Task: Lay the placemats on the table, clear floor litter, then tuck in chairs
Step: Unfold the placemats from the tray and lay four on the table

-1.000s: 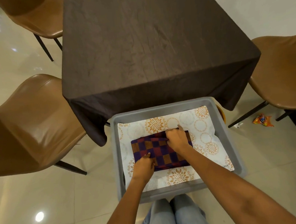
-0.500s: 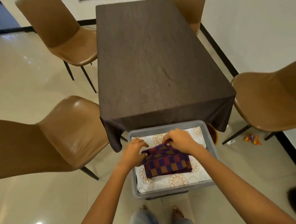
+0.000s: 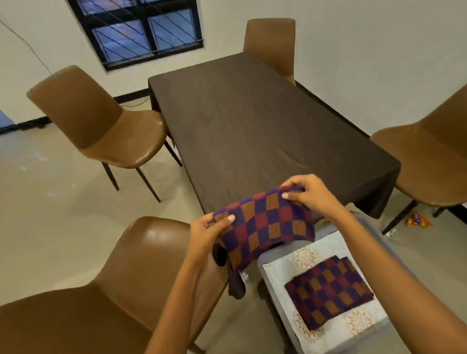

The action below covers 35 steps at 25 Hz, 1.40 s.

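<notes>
I hold a checked purple, red and orange placemat point(image 3: 265, 224) in the air at the near end of the table point(image 3: 251, 126), which wears a dark brown cloth. My left hand point(image 3: 205, 233) pinches its left edge and my right hand point(image 3: 307, 191) pinches its far right corner. Below, a grey tray point(image 3: 378, 239) on the floor holds a folded stack of the same checked placemats point(image 3: 329, 291) on a white floral mat point(image 3: 356, 330). An orange wrapper point(image 3: 418, 220) lies on the floor at the right, near a chair leg.
Brown chairs stand pulled away from the table: one near left point(image 3: 103, 308), one far left point(image 3: 101, 130), one right point(image 3: 439, 164), one at the far end point(image 3: 270, 43). A white wall runs along the right and a barred window point(image 3: 138, 24) sits behind.
Both hands have lifted one checked placemat out of the tray and up to the table's near edge. The view has risen, showing the whole table and chairs.
</notes>
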Tool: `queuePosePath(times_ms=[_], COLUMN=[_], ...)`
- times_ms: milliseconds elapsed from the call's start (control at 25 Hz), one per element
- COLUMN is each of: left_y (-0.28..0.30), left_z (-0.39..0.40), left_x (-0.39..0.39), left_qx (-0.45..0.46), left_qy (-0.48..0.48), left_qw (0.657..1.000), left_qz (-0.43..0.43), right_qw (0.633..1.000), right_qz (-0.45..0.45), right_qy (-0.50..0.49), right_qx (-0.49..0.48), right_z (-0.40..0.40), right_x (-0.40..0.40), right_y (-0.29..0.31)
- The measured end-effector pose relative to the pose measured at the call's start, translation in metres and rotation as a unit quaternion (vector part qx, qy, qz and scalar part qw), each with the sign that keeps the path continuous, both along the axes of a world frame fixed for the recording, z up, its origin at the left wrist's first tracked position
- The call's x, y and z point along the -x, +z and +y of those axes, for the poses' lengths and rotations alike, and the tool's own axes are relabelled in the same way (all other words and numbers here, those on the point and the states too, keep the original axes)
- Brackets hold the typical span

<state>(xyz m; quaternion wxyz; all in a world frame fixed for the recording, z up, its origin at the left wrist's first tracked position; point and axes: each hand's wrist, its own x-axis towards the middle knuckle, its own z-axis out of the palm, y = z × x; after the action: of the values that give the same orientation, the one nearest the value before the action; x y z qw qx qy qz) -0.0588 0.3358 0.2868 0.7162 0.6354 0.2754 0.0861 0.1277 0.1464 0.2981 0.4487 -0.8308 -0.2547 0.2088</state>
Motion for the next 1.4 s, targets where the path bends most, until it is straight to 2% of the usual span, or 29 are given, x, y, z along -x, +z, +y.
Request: queuePosePath(times_ms=[120, 240, 400, 680, 880, 1000, 1120, 1200, 1400], left_y=[0.015, 0.025, 0.026, 0.029, 0.03, 0.029, 0.026, 0.025, 0.024], left_z=[0.024, 0.038, 0.056, 0.081, 0.101, 0.113, 0.128, 0.136, 0.14], left_x=[-0.019, -0.05, -0.094, -0.17, -0.229, -0.259, -0.286, -0.297, -0.319], left_qx=[0.025, 0.024, 0.004, 0.003, -0.038, -0.041, -0.015, -0.003, 0.047], left_qy=[0.022, 0.015, -0.004, -0.03, -0.041, -0.075, -0.092, -0.11, -0.149], left_qw=[0.999, 0.998, 0.998, 0.996, 0.995, 0.994, 0.995, 0.994, 0.987], left_qz=[-0.027, -0.057, -0.055, -0.087, -0.079, -0.063, -0.025, 0.0, 0.028], right_qw=[0.987, 0.973, 0.991, 0.991, 0.991, 0.993, 0.99, 0.981, 0.929], right_qz=[-0.112, -0.186, -0.066, -0.108, -0.059, -0.057, -0.09, -0.12, -0.311], right_qy=[-0.116, -0.138, -0.066, -0.062, -0.07, -0.081, -0.101, -0.148, -0.195], right_qx=[0.005, -0.023, -0.092, -0.057, -0.095, -0.071, -0.047, -0.047, 0.037], right_z=[0.035, 0.067, 0.103, 0.136, 0.146, 0.149, 0.152, 0.154, 0.166], right_x=[0.009, 0.019, 0.037, -0.03, -0.094, -0.123, -0.148, -0.163, -0.181], right_y=[-0.004, 0.003, 0.014, 0.005, 0.015, 0.02, 0.021, 0.022, 0.021])
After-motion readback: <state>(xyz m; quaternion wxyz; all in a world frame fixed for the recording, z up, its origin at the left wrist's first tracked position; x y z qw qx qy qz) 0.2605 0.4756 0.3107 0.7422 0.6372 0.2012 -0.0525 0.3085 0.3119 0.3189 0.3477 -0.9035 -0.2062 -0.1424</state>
